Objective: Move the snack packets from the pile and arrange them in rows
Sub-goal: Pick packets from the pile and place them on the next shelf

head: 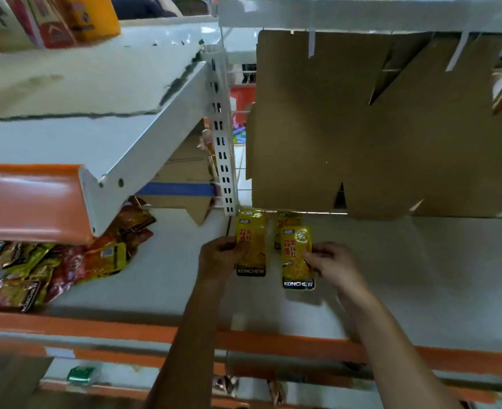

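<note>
Centrally, three yellow snack packets lie on the white shelf [406, 276], each with its long axis running from the shelf's front edge toward the back, black KONCHEW band nearest me. My left hand [218, 256] pinches the left packet [251, 246] along its left edge; my right hand [331, 265] pinches the front packet [297, 258] along its right edge. That front packet overlaps the rear packet [285, 221], which sits just behind it against the cardboard sheet [376, 122]. My two hands are apart, one packet each, with a strip of bare shelf between the two columns. At far left, the pile [52, 267] of red, brown and yellow packets lies jumbled under the upper shelf [96, 122], pointing every way; their number cannot be counted. An orange rail [273, 343] edges the shelf front.
</note>
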`<state>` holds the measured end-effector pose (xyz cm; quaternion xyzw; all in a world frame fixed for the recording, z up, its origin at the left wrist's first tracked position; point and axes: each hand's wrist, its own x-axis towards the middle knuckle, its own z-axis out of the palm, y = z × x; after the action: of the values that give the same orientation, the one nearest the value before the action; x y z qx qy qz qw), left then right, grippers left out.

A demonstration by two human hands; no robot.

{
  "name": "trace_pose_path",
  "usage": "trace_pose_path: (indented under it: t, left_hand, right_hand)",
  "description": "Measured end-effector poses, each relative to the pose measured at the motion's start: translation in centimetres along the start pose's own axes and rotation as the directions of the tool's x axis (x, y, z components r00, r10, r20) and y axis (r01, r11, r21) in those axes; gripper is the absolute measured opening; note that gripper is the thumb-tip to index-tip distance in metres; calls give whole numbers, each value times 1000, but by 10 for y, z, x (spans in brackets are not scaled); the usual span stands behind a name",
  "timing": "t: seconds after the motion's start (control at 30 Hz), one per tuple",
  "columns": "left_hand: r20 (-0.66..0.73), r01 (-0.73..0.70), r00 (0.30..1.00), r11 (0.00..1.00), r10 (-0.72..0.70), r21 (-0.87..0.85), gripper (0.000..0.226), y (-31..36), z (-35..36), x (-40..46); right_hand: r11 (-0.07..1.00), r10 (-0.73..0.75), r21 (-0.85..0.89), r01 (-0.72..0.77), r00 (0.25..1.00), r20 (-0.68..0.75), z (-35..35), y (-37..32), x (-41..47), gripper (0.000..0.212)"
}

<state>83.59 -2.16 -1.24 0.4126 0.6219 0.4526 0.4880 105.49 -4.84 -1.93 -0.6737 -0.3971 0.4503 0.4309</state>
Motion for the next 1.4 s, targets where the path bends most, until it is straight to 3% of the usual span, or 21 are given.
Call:
trace_pose_path:
  t: [0.13,0.2,0.33,0.57,0.87,1.1,1.4]
  left_hand:
    - [11,-47,999,997,46,54,12,7,6,16]
    - [-9,-26,1000,994,27,108,19,6,8,30]
    - [-34,-2,999,972,11,233,24,3,13,51]
    - [-94,19,995,902,25,432,27,-2,16,56]
    - [-115,-20,988,818,105,575,21,-4,18,54]
    - [-93,-25,991,817,96,576,17,-4,19,54]
    - [-57,-46,993,770,107,636,55,0,26,57]
  right_hand:
    - [996,-61,-59,61,998,1,-3,-3,13,8]
    - [994,-76,-82,75,997,0,-5,-6,19,17]
    - [995,-69,-69,67,998,-16,-5,-8,30,6]
    - [998,-10,-61,6,998,-55,3,-10,41,6]
    - [993,56,-99,-64,995,-77,12,-16,53,8]
    - [990,105,-78,-114,988,-113,20,-10,57,18]
    - [992,81,-88,-94,987,-140,25,-11,57,20]
